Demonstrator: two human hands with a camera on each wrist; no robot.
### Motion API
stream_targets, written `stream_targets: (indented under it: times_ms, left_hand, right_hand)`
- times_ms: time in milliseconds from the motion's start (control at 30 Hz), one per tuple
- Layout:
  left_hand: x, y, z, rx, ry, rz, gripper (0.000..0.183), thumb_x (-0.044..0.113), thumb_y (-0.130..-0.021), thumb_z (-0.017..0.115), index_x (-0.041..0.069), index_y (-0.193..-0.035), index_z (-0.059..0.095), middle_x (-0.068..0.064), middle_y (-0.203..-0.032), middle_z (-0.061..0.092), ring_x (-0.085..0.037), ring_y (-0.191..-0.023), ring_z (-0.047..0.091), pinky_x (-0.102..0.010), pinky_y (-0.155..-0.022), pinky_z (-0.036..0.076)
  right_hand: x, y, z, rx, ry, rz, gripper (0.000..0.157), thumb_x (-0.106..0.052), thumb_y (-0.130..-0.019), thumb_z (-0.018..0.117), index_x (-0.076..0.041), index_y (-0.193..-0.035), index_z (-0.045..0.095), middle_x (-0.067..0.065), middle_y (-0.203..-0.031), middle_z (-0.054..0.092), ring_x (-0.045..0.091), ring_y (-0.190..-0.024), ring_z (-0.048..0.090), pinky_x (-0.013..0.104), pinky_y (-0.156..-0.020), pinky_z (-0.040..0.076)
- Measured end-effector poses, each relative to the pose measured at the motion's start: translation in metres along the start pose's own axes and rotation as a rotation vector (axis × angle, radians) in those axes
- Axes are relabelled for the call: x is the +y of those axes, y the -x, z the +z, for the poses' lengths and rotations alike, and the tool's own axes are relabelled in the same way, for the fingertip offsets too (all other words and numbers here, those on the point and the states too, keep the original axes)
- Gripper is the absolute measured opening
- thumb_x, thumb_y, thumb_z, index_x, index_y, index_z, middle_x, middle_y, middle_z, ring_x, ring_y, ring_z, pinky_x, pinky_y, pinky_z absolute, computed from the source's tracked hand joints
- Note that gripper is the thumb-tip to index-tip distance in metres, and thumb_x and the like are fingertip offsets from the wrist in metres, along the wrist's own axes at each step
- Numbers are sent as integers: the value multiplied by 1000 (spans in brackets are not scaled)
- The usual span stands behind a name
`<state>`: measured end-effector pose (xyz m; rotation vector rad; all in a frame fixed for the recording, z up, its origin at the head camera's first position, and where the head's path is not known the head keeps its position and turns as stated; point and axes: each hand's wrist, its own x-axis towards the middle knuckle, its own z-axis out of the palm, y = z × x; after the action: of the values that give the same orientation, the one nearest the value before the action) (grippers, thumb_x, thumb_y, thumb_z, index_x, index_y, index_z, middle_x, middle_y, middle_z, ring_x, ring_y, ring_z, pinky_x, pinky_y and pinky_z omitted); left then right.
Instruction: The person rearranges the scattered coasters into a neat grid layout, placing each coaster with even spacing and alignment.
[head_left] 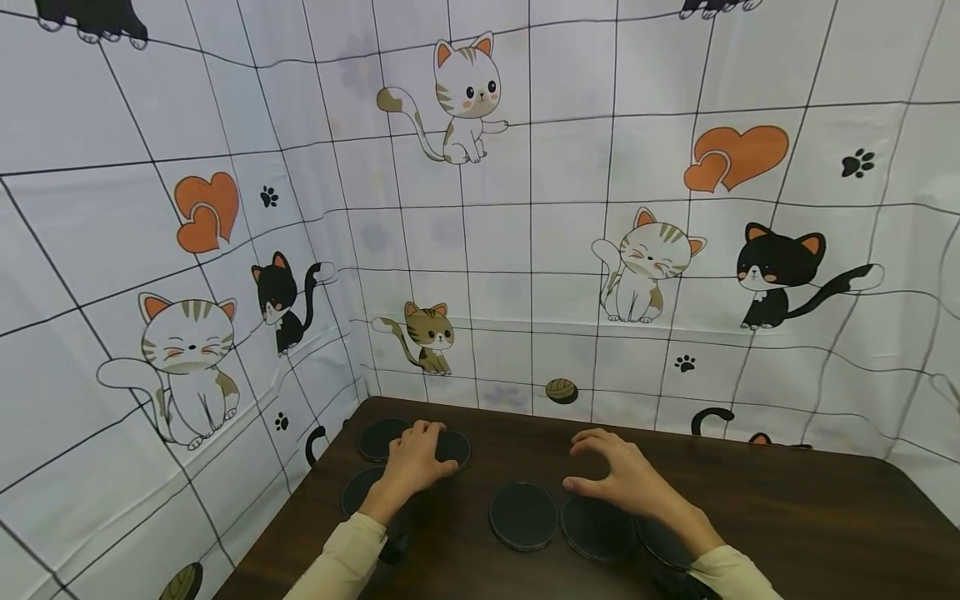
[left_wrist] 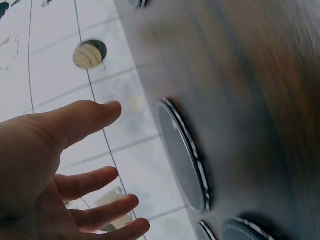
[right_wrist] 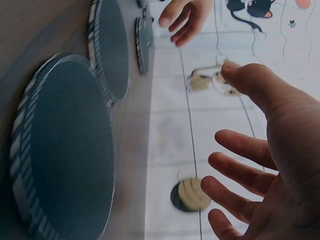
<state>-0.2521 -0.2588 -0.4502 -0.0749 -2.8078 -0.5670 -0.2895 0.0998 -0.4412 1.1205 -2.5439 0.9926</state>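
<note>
In the head view my left hand [head_left: 411, 463] hovers with relaxed fingers over a group of round dark coasters, overlapping the coaster [head_left: 454, 449] on its right. Two more coasters lie beside it, one behind [head_left: 381, 438] and one nearer me [head_left: 360, 492]. The left wrist view has a gap between the left hand [left_wrist: 45, 160] and a coaster with a pale stitched rim [left_wrist: 181, 155]. Loosely spread, my right hand [head_left: 628, 478] is above the right group, over the middle coaster [head_left: 597, 529]. Next to that are a left coaster [head_left: 523, 517] and a partly hidden right coaster [head_left: 662, 543]. Nothing is held.
The coasters lie on a dark brown wooden table [head_left: 810, 517]. A white sheet [head_left: 495, 242] with grid lines and printed cats hangs close behind the table's back edge and along its left side.
</note>
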Motion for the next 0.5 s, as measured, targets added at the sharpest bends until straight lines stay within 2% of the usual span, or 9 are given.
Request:
stream_targets:
  times_ms: [133, 233, 367, 500]
  left_hand:
    - [-11, 0, -1, -29, -2, -25, 69, 34, -83, 88, 4, -138, 59, -23, -135, 52, -47, -122, 49, -69, -96, 35]
    - [-17, -2, -3, -58, -21, -49, 73, 38, -82, 88, 5, -139, 58, -23, -134, 52, -46, -120, 49, -68, -94, 36]
    - [-22, -5, -7, -100, -54, -90, 77, 40, -80, 89, 5, -140, 57, -23, -133, 52, -46, -119, 50, -68, -95, 36]
    - [-26, -9, -9, -122, -75, -115, 78, 40, -78, 91, 4, -139, 58, -24, -133, 52, -45, -119, 49, -68, -95, 35]
  right_hand:
    - [-10, -17, 15, -10, -43, -18, 45, -52, -88, 78, -19, -117, 69, 8, -136, 59, 38, -127, 52, 71, -103, 31]
    - [-18, -31, 25, -13, -76, -35, 46, -53, -88, 77, -18, -118, 69, 9, -137, 58, 36, -128, 52, 66, -102, 36]
    - [-29, -49, 38, -22, -102, -56, 47, -51, -89, 77, -16, -119, 68, 10, -137, 58, 37, -128, 52, 61, -99, 43]
    - [-35, -64, 53, -37, -104, -56, 45, -46, -91, 77, -12, -119, 69, 12, -136, 58, 38, -127, 52, 61, -99, 43]
